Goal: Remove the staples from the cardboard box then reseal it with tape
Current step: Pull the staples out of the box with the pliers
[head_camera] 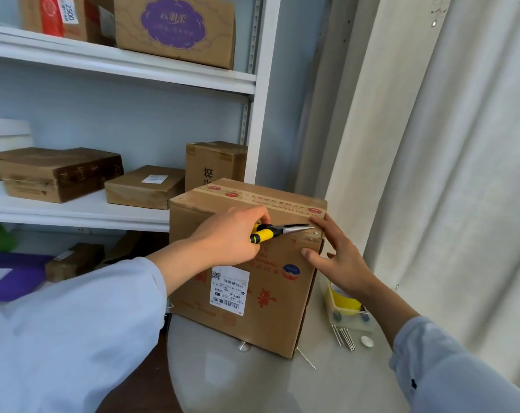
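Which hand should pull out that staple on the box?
Probably the left hand. It grips the pliers, whose tips already point at the staple near the box corner. The right hand only rests on that corner, fingers spread.

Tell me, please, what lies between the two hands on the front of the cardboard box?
In the head view, the pliers' metal nose spans from the left hand toward the right hand, its tip near a staple on the box.
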Demonstrator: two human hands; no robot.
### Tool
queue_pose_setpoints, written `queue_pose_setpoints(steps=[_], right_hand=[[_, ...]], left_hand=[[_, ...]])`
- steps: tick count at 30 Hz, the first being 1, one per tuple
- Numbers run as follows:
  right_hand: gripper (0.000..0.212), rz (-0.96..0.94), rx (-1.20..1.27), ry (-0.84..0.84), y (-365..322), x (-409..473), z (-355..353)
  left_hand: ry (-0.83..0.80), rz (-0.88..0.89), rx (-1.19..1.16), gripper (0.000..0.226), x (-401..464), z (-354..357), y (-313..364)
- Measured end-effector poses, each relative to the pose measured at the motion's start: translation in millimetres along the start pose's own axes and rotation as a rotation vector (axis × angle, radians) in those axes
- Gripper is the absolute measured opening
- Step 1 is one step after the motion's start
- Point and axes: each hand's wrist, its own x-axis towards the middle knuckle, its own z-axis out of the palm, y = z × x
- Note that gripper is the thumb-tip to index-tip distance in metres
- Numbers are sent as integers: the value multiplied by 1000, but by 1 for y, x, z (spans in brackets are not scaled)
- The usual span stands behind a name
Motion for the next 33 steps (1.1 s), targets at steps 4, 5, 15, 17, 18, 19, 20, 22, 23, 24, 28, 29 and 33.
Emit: queue_pose_setpoints(steps=[4, 5, 15, 17, 18, 19, 20, 22, 23, 24, 28, 29, 33], right_hand=[[101, 32, -20, -12, -1, -2, 6], [107, 41, -3, -7, 1, -2, 7], [110, 93, -3, 12, 5, -2, 8], [109, 91, -7, 8, 5, -2, 9], [109, 91, -9, 8, 5, -2, 9], [109, 93, -10, 10, 5, -2, 9], [108, 96, -10, 13, 5, -2, 8], [107, 91, -14, 12, 4, -2, 8], [107, 89, -18, 13, 4, -2, 7], [106, 88, -26, 10, 4, -2, 5], [107, 56, -144, -16, -1, 2, -1], [109, 41, -162, -20, -3, 2, -1], [105, 34, -171, -30, -9, 1, 0]], left_hand=[[0, 2, 22, 35, -1, -3, 0], [4, 8, 49, 36, -1, -5, 0], [-107, 160, 225, 32, 15, -29, 3], [-126, 203, 259, 32, 20, -33, 6], [-138, 226, 276, 32, 24, -34, 8], [-148, 248, 298, 31, 26, -34, 10], [-157, 269, 324, 30, 30, -33, 12], [-161, 305, 373, 27, 33, -31, 14], [-157, 327, 389, 24, 34, -30, 14], [-150, 348, 400, 22, 35, -29, 14], [-131, 393, 396, 18, 35, -29, 7], [-131, 394, 391, 17, 34, -28, 5], [-130, 387, 377, 20, 31, -26, 2]])
